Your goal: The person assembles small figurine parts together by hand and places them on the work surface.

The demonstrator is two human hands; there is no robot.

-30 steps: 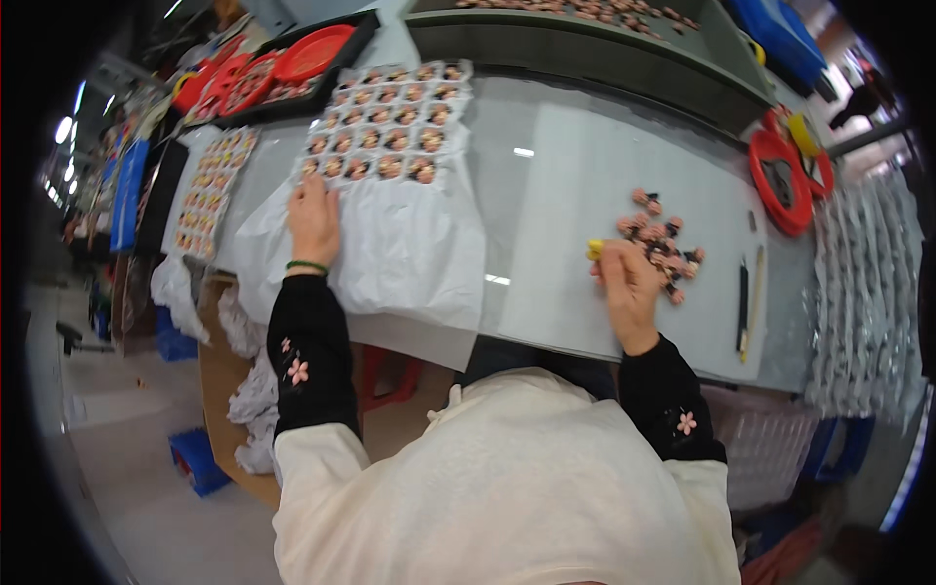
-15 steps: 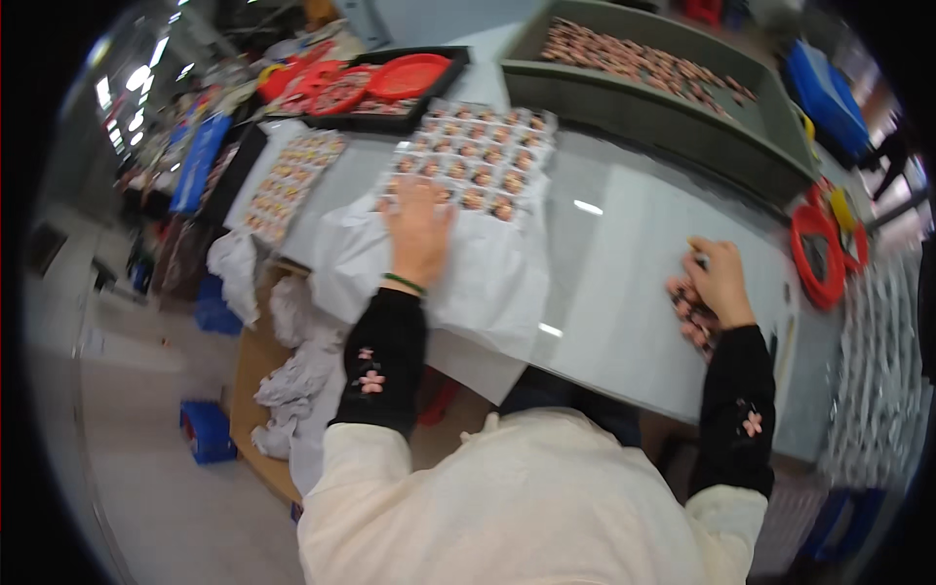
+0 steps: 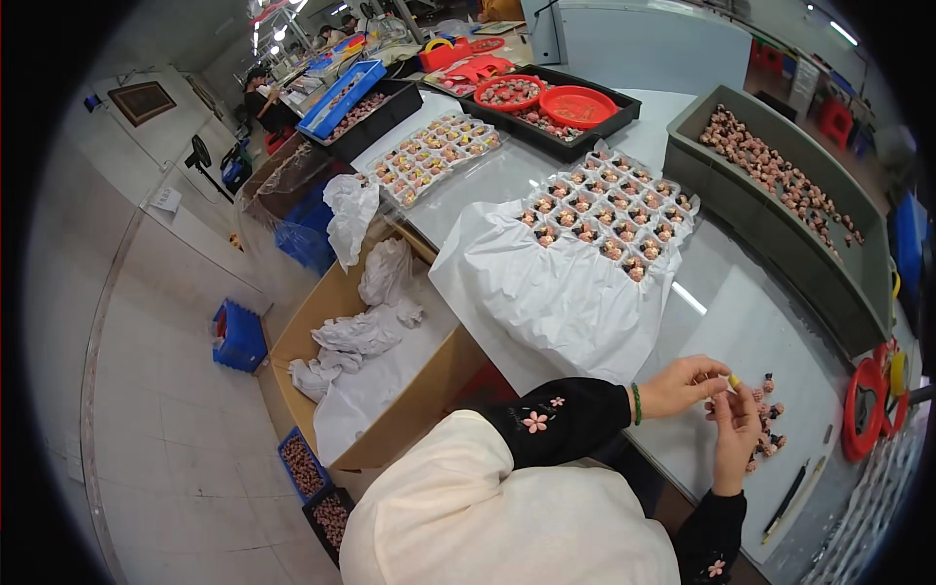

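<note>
A small figurine [image 3: 733,381] with a yellow tip is being pinched between the fingertips of the left hand [image 3: 685,384] and the right hand [image 3: 733,429], at the lower right of the frame. Both hands are nearly closed around the piece; how the hold is shared between them cannot be told. The piece is being held just above the counter [image 3: 751,322], beside a loose cluster of similar figurines [image 3: 765,429] lying at right of the hands.

A light fingertip hold is being advised, since the piece appears small and delicate. The work is best being kept low over the counter, so that a slip is being caught by the surface.

Further up, a clear blister tray [image 3: 609,219] filled with figurines is resting on white wrapping paper [image 3: 556,292], and a grey bin [image 3: 780,224] of loose pieces is standing at upper right.
</note>
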